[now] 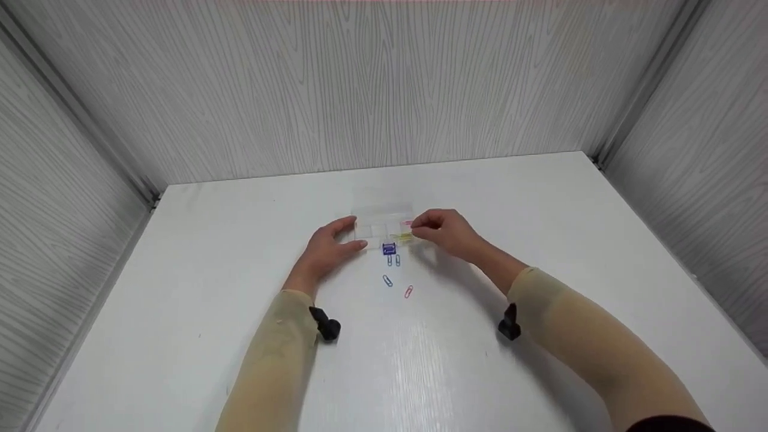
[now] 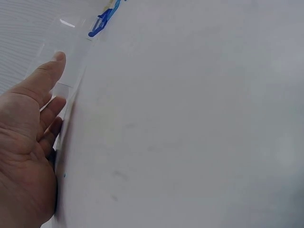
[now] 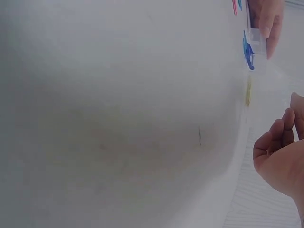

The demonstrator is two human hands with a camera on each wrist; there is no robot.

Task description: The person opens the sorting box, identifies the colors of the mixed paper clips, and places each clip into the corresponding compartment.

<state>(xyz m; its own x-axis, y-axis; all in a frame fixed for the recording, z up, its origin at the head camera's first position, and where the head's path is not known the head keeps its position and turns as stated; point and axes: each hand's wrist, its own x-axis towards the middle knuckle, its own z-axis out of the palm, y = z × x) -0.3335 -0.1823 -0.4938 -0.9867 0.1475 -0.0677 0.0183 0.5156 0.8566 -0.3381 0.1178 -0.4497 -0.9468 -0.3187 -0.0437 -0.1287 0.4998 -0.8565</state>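
A clear plastic compartment box [image 1: 379,230] lies on the table, its transparent lid [image 1: 383,195] apparently folded back. My left hand [image 1: 329,243] grips its left end, thumb at the front and fingers at the back; the left wrist view shows this hand [image 2: 35,104] too. At the right end is my right hand [image 1: 447,233], thumb and forefinger drawn together beside a pink piece [image 1: 407,222]. Whether they pinch anything is hidden. Yellow pieces [image 1: 405,237] lie in a front-right compartment. A dark blue clip-like piece [image 1: 389,249] sits at the front edge.
In front of the box lie two small blue paper clips side by side, one of them here [image 1: 397,260]. Nearer are another blue paper clip [image 1: 387,281] and a red paper clip [image 1: 408,291]. Wood-grain panels [image 1: 372,84] enclose the white table [image 1: 384,360] behind and at both sides.
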